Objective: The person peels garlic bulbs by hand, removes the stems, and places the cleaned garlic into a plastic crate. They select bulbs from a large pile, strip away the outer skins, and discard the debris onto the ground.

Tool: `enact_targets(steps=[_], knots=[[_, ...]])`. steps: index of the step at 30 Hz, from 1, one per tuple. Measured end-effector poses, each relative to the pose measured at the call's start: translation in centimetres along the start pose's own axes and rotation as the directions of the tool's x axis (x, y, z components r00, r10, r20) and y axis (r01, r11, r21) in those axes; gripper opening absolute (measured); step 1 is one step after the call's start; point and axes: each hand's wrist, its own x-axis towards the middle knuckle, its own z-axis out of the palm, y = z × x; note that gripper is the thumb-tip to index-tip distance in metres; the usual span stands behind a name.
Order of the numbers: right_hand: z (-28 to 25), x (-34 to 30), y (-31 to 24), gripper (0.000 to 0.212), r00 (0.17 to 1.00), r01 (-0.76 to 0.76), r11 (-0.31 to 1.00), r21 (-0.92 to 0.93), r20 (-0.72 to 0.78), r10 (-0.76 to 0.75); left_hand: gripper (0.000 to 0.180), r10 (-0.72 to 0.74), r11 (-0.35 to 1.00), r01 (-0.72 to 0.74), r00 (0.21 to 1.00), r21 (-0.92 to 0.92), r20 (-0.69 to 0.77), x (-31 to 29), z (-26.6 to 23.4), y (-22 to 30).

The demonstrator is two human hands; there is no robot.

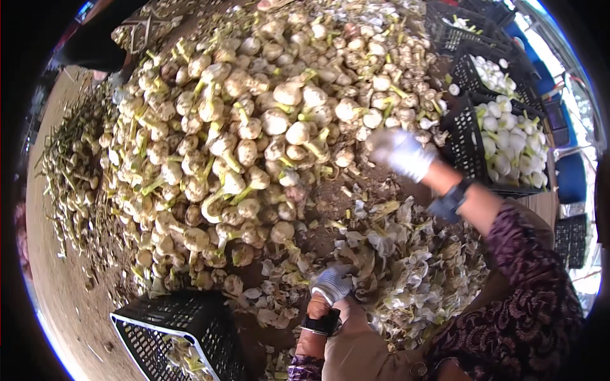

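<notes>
A large heap of soil-stained garlic bulbs with short green stems lies in front of me. My right hand, in a white glove, reaches out over the right edge of this heap, close to a few bulbs. Motion smears its fingers, so whether it holds anything is unclear. Low in the middle, my gloved left hand is near my knee, beside a mound of papery garlic skins. Its fingers look curled together; anything inside them is hidden. Just right of my right forearm, a black crate holds cleaned white bulbs.
Two more black crates, one with white bulbs, stand behind the first at the far right. At lower left, another black crate contains some stem scraps. Stemmed bulbs litter the left ground. A person's dark sleeve shows at upper left.
</notes>
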Motion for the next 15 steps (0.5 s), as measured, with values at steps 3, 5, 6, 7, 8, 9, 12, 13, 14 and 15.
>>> enact_targets(steps=[3,5,6,7,8,9,12,13,14,15], knots=[[11.6,-1.5,-4.6,0.038,0.866,0.450,0.890,-0.075,0.279,-0.415,0.025,0.200,0.978,-0.210,0.933,-0.004,-0.299,-1.4,-0.1,-1.8],[16.7,-2.7,-7.6,0.047,0.750,0.494,0.834,-0.245,0.606,-0.267,0.025,0.049,0.984,-0.112,0.919,-0.138,-0.391,-2.5,-0.5,-1.7],[18.6,-3.3,-7.6,0.045,0.703,0.649,0.713,-0.264,0.566,-0.431,0.026,-0.094,0.962,-0.038,0.884,-0.271,-0.457,-3.1,-0.8,-1.3],[19.9,-3.3,-6.4,0.043,0.705,0.651,0.717,-0.250,0.549,-0.449,0.025,-0.150,0.947,-0.013,0.865,-0.320,-0.479,-3.2,-1.4,-0.4],[21.0,-3.0,-6.4,0.041,0.703,0.658,0.718,-0.228,0.527,-0.477,0.023,-0.219,0.929,-0.013,0.788,-0.370,-0.576,-3.7,-1.3,-1.0],[21.7,-2.6,-6.0,0.037,0.770,0.563,0.809,-0.167,0.460,-0.441,0.027,-0.246,0.919,-0.046,0.707,-0.391,-0.663,-4.1,-1.3,-1.4],[20.3,-1.7,-6.3,0.020,0.964,0.010,0.932,0.363,0.243,-0.105,0.045,-0.184,0.977,0.007,0.532,-0.213,-0.827,-4.8,-2.9,-1.3],[19.4,-1.8,-7.4,0.020,0.955,-0.178,0.878,0.444,0.294,0.045,0.051,-0.145,0.978,-0.054,0.517,-0.201,-0.843,-4.6,-3.5,-1.0],[18.3,-1.9,-8.4,0.020,0.916,-0.356,0.784,0.508,0.356,0.185,0.058,-0.107,0.975,-0.115,0.500,-0.188,-0.860,-4.2,-4.0,-0.8],[17.9,-2.1,-8.6,0.016,0.856,-0.483,0.689,0.541,0.458,0.240,0.058,-0.108,0.975,-0.118,0.497,-0.190,-0.861,-3.9,-4.1,-0.7]])
